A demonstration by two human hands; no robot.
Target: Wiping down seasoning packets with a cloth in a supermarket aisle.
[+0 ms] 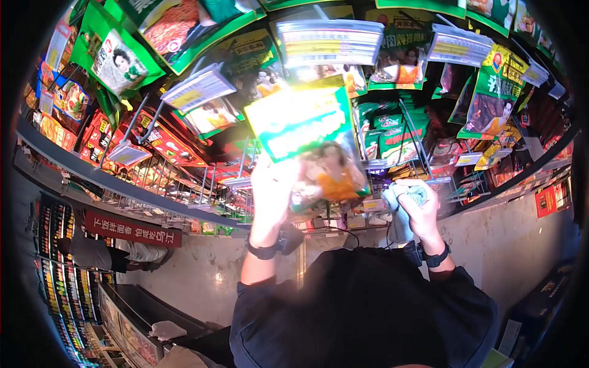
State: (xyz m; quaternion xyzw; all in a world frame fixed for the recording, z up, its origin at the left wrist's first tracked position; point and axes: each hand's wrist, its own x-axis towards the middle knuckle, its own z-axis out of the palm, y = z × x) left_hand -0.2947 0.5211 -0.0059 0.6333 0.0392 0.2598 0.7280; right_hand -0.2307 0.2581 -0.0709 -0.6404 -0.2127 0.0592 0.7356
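My left hand (276, 184), washed out by bright light, grips the lower left side of a green and yellow spice packet (317, 142) in front of the hanging rows. The packet's upper part is overexposed. To its right, my right hand (418, 202) is closed on a light blue-green cloth (401, 211), which hangs down below the fingers. Price tag holders (329, 41) stick out above the held packet. Green packets (398, 133) hang on wire hooks behind and to the right of it.
The dark shelf edge (115, 188) curves across the view. Metal hooks (149, 122) with tags jut out at the left. A person (92, 253) is beside bottle shelves (69, 276) at the far left. A dark-edged chest display (129, 331) stands at the lower left.
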